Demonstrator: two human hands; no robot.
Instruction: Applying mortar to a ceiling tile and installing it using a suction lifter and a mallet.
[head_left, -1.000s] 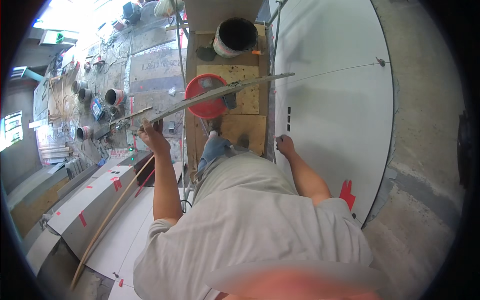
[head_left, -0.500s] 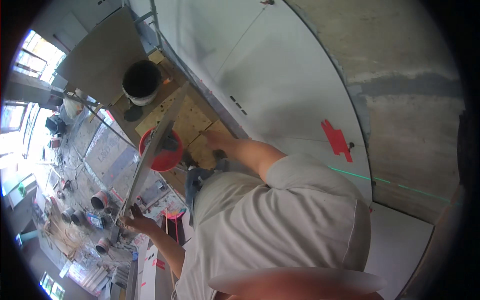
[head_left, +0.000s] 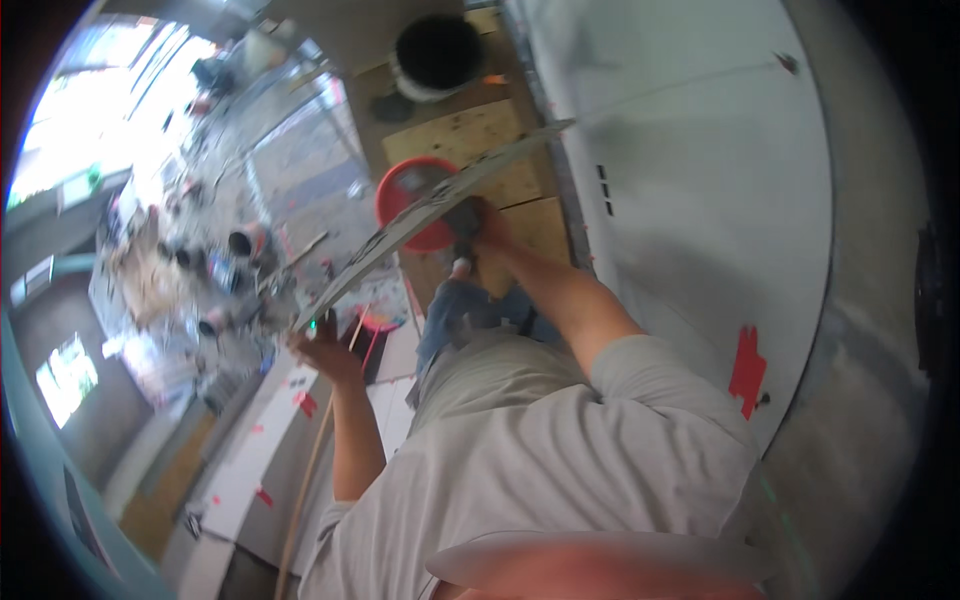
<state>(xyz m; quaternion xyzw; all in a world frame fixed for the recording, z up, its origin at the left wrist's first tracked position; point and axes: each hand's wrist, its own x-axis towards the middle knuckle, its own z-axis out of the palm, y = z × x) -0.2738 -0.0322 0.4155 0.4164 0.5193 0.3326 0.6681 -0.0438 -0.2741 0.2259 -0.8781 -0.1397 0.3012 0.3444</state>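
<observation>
My left hand point(head_left: 330, 356) was partly curled around the lower-left end of the board point(head_left: 400, 228), seemingly to steady it, slanting across the upper middle above the red bucket point(head_left: 387, 200); my right hand point(head_left: 490, 232) was beside the bucket, its grip too blurred to tell.

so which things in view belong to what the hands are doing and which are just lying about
Seemingly in use:
long grey strip, one end in the left hand
red bucket, partly hidden by the strip, blurred right hand close by

Seemingly just lying about:
pale bucket with dark inside
pail on the floor
long wooden pole
</observation>
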